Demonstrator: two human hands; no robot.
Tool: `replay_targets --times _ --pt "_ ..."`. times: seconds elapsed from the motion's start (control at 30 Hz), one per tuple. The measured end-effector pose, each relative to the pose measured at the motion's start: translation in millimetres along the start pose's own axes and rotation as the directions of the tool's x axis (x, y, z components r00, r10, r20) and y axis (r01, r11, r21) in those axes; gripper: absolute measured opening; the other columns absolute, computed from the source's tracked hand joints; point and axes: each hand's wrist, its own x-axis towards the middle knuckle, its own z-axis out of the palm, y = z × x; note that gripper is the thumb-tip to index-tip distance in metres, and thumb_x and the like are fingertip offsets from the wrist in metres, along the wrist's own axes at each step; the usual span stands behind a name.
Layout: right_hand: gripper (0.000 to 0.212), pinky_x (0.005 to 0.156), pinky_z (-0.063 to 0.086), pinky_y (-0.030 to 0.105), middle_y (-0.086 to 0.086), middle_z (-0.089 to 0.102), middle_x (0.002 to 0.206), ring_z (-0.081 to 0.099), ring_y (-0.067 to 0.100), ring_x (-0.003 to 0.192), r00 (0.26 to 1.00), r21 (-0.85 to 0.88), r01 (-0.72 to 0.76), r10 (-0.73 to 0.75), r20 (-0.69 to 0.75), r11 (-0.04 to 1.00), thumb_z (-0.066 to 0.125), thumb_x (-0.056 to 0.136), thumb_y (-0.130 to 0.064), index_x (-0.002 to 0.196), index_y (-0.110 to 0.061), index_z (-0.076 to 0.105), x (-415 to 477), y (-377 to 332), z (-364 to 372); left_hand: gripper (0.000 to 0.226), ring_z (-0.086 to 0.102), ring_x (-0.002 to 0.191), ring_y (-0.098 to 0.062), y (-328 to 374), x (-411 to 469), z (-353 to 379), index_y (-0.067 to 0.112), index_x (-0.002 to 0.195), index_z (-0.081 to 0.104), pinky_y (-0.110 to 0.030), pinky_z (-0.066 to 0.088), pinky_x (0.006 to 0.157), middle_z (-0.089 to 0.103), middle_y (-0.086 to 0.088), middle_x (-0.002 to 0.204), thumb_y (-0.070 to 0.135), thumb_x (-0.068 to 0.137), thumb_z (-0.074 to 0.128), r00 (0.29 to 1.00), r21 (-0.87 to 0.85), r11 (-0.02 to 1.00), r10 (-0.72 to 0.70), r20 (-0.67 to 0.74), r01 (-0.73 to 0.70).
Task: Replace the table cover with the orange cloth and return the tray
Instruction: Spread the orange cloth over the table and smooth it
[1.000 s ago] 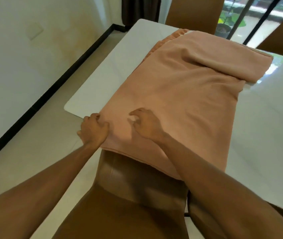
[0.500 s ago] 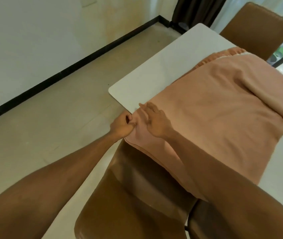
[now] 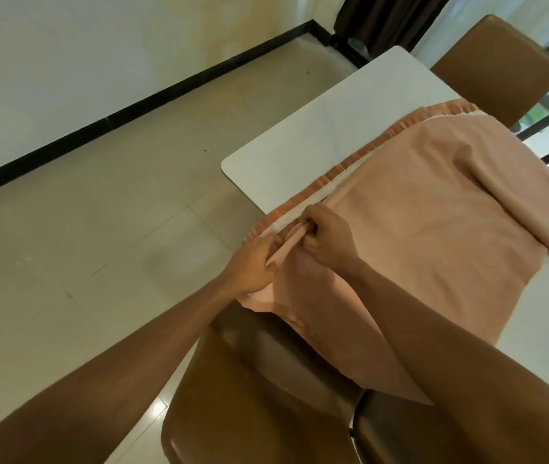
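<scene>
**Q:** Entry 1. Where is the orange cloth (image 3: pixel 433 212)?
**A:** It lies on the white counter (image 3: pixel 316 128), across the middle and right of the frame. Its near end hangs over the counter's lower edge, above the brown chair (image 3: pixel 249 396) at the bottom. At far right, a thick part of it lies doubled back on itself. You can see a ruffled hem (image 3: pixel 378 139) along its left edge, with a paler strip just inside.

**Q:** Entry 2. Your left grip (image 3: pixel 253 266)?
**A:** At centre frame, on the cloth's left edge. The fingers are curled and pinch a narrow rolled fold of the cloth.

**Q:** Entry 3. Your right grip (image 3: pixel 328 242)?
**A:** Just above and right of the left one. The fingers are clamped round the same rolled fold, which runs from one grip to the other.

**Q:** Entry 4. Surroundings?
**A:** A bare corner of the counter shows at upper centre, left of the cloth. A second chair (image 3: pixel 500 61) stands at upper right, beyond the counter's far end. A dark curtain (image 3: pixel 383 18) hangs at the top. The tiled floor (image 3: pixel 99 229) fills the left, and black skirting (image 3: pixel 132 108) runs along the wall at upper left.
</scene>
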Motion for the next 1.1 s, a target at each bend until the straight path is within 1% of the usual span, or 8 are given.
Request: replay_targets --times 0.13,0.27,0.47,0.53,0.63,0.77,0.93,1.1 --pt "0.023 0.06 0.042 0.018 -0.022 0.053 0.09 0.049 0.003 0.074 0.995 -0.053 0.089 -0.087 0.046 0.995 0.059 0.076 -0.004 0.092 -0.021 0.062 -14 7 -23 0.024 0.066 0.083 -0.025 7 -4 5 0.012 0.105 0.067 -0.036 0.055 0.078 0.068 -0.006 0.09 0.026 0.102 0.048 0.989 0.087 0.993 -0.093 0.119 0.083" --pt "0.032 0.056 0.048 0.032 -0.006 0.059 0.088 0.055 0.016 0.073 0.978 -0.208 0.105 -0.063 0.198 0.972 0.052 0.078 -0.016 0.1 -0.018 0.076 -19 15 -48 0.034 0.065 0.085 -0.019 24 -10 5 0.015 0.104 0.069 -0.028 0.051 0.075 0.07 -0.002 0.095 0.034 0.105 0.041 0.994 0.025 0.999 -0.037 0.103 0.035" --pt "0.026 0.06 0.047 0.029 -0.008 0.056 0.084 0.053 0.011 0.078 0.889 -0.375 0.134 0.056 0.454 0.917 0.064 0.086 -0.014 0.106 -0.022 0.078 -38 16 -85 0.034 0.066 0.071 -0.017 64 -23 18 0.018 0.086 0.066 -0.03 0.053 0.065 0.068 -0.001 0.079 0.038 0.104 0.045 0.99 0.01 0.999 0.041 0.136 -0.043" --pt "0.022 0.058 0.038 0.023 -0.01 0.052 0.082 0.051 0.011 0.078 0.896 -0.418 0.122 0.081 0.436 0.9 0.064 0.089 -0.014 0.104 -0.022 0.078 -51 21 -101 0.03 0.063 0.067 -0.015 91 -31 28 0.022 0.083 0.063 -0.028 0.052 0.064 0.064 0.001 0.074 0.036 0.103 0.047 0.986 0.057 0.995 0.077 0.145 -0.086" --pt "0.02 0.063 0.042 0.03 -0.007 0.056 0.086 0.057 0.018 0.084 0.909 -0.479 0.101 0.115 0.401 0.872 0.062 0.089 -0.017 0.1 -0.023 0.078 -80 32 -130 0.021 0.061 0.066 -0.015 132 -44 48 0.023 0.097 0.059 -0.032 0.055 0.068 0.06 0.003 0.073 0.035 0.104 0.043 0.965 0.182 0.961 0.173 0.195 -0.209" --pt "0.023 0.072 0.049 0.037 0.0 0.064 0.099 0.061 0.026 0.097 0.915 -0.53 0.02 0.198 0.351 0.848 0.06 0.088 -0.018 0.103 -0.024 0.077 -125 52 -170 0.018 0.057 0.065 -0.013 179 -50 77 0.027 0.087 0.052 -0.025 0.043 0.06 0.059 0.003 0.076 0.029 0.102 0.043 0.942 0.07 0.973 0.192 0.277 -0.219" --pt "0.027 0.07 0.049 0.037 -0.001 0.064 0.097 0.062 0.026 0.094 0.929 -0.548 -0.118 0.287 0.233 0.828 0.059 0.087 -0.017 0.104 -0.025 0.077 -194 87 -220 0.029 0.063 0.077 -0.018 233 -62 125 0.024 0.112 0.064 -0.026 0.044 0.06 0.066 0.0 0.092 0.014 0.091 0.047 0.929 -0.069 0.993 0.111 0.354 -0.093" --pt "0.02 0.067 0.049 0.035 -0.001 0.067 0.096 0.063 0.026 0.09 0.938 -0.509 -0.266 0.341 0.059 0.819 0.062 0.084 -0.015 0.097 -0.024 0.075 -278 115 -267 0.018 0.056 0.073 -0.02 300 -86 185 0.023 0.095 0.056 -0.025 0.041 0.057 0.057 0.0 0.083 0.007 0.09 0.049 0.87 -0.119 0.976 0.216 0.443 -0.181"
